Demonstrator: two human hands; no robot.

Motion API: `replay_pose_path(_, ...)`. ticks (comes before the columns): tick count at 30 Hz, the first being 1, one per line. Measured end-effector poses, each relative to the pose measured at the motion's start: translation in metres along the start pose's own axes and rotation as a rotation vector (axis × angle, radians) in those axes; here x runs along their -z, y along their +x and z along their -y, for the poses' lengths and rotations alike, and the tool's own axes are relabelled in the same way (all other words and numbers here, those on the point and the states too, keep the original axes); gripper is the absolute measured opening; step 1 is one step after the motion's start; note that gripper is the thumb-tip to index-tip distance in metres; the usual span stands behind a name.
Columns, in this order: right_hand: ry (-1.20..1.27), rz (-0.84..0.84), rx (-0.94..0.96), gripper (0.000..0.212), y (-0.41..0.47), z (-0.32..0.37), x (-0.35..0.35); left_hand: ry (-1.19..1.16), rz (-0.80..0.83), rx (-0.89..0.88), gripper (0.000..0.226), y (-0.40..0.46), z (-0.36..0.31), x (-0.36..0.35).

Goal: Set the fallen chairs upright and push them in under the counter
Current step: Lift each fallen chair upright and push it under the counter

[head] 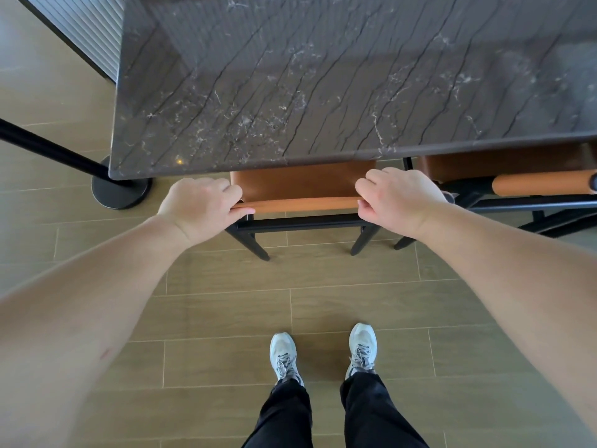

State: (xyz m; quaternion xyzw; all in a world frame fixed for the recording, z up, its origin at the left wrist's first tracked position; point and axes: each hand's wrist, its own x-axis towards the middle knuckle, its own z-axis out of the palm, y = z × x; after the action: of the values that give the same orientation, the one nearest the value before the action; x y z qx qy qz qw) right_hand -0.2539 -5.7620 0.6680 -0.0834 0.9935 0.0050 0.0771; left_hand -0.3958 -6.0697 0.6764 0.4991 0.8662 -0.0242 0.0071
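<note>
I stand facing the dark marble table, looking down. The near chair is upright on its black legs, its tan seat partly under the table's front edge and its padded back rail still clear of that edge. The rail's long axis runs left to right, parallel to the table edge; the chair faces away from me, toward the table.

My left hand grips the left end of the back rail, fingers curled over the top and thumb under it. My right hand holds the right end the same way, fingers wrapped over the rail. Both arms are extended forward.

A second chair stands upright just to the right, also partly under the table, its tan rail lying along the same left-right line.

A black post base sits on the wood-plank floor near the table's left corner. My grey shoes are well back from the chair.
</note>
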Motion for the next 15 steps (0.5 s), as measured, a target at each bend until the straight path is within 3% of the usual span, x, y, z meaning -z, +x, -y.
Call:
replay_pose_path(5, -0.021, -0.005, 0.047, 0.021, 0.001, -0.012, 0.002, -0.019, -0.036, -0.007, 0.041, 0.005, -0.005, -0.001)
replay_pose_path(15, 0.042, 0.031, -0.047, 0.016, 0.004, -0.014, -0.001, -0.01, -0.01, -0.008, 0.039, 0.011, -0.012, 0.001)
